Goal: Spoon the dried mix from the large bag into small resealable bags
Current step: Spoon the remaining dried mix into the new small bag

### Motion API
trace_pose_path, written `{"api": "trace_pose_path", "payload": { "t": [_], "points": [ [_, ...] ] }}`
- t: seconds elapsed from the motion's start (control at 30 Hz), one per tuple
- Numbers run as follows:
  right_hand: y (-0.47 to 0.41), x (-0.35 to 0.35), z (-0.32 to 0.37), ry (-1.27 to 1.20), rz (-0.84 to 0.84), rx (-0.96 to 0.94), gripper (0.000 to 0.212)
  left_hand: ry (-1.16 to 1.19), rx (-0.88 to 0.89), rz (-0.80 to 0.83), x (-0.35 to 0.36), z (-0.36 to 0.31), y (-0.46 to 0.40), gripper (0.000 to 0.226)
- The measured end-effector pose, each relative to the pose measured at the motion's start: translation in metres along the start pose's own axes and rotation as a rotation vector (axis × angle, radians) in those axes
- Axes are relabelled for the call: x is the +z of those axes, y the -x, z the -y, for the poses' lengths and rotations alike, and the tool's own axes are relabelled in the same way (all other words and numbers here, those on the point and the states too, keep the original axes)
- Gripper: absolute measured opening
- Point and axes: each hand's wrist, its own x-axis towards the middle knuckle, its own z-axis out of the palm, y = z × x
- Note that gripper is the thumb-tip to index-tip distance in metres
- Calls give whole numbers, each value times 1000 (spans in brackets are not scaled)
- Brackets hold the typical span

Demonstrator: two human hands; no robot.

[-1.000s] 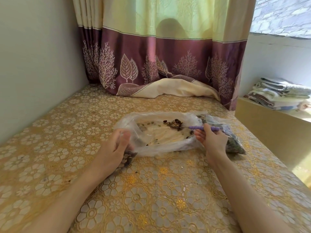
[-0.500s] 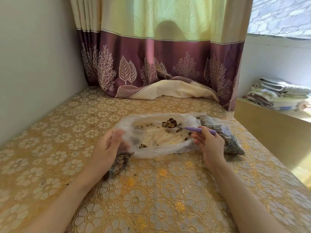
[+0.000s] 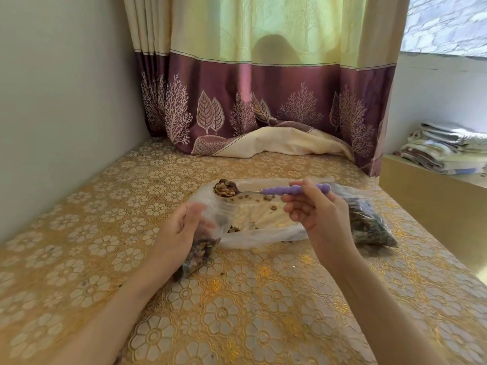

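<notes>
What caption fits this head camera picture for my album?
Right hand lifts a loaded purple spoon toward the small bag the left hand holds.

Gold tablecloth (image 3: 250, 312) with cream flower lace pattern; curtain (image 3: 263, 75) pale yellow-green above, maroon band below with cream trees and leaves; spoon (image 3: 263, 191) with lilac beaded handle, steel bowl; brown mix (image 3: 224, 190); clear bag (image 3: 263, 233)
</notes>
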Motion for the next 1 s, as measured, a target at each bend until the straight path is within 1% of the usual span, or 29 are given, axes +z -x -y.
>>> {"api": "trace_pose_path", "payload": {
  "t": [0.13, 0.2, 0.27, 0.33, 0.4, 0.5, 0.57, 0.63, 0.7, 0.73, 0.77, 0.8, 0.9, 1.0],
  "points": [
    [9, 9, 1, 100, 193, -90, 22, 57, -25, -1, 0, -2, -1, 47],
    [10, 11, -1, 129, 250, -106, 19, 100, -46, -14, 0, -3, 0, 42],
    [10, 11, -2, 130, 269, -99, 19, 117, -68, -37, -1, -2, 0, 41],
    [9, 10, -3, 116, 278, -85, 20, 117, -103, -49, -3, -1, -2, 47],
    [8, 8, -5, 79, 262, -71, 20, 140, -111, -62, -5, -2, -4, 47],
    [3, 5, -6, -12, 161, -65, 17, 162, -116, -73, -5, -4, -4, 41],
    [-2, 0, -6, -29, 56, -88, 18, 176, -127, -77, -7, -6, -4, 43],
    [-7, -7, -8, 76, -68, -143, 22, 207, -144, -91, -10, -8, -4, 49],
    [-11, -14, -14, 236, -193, -197, 35, 244, -145, -128, -15, -12, -6, 52],
    [-12, -17, -17, 306, -247, -213, 36, 258, -136, -150, -17, -14, -7, 51],
    [-14, -19, -21, 368, -290, -220, 32, 272, -123, -172, -19, -16, -7, 48],
    [-15, -22, -24, 428, -321, -221, 27, 286, -110, -192, -21, -18, -7, 44],
    [-18, -28, -31, 588, -380, -222, 19, 304, -73, -225, -26, -21, -8, 32],
    [-18, -28, -33, 671, -368, -214, 21, 287, -57, -215, -32, -20, -8, 30]
  ]
}}
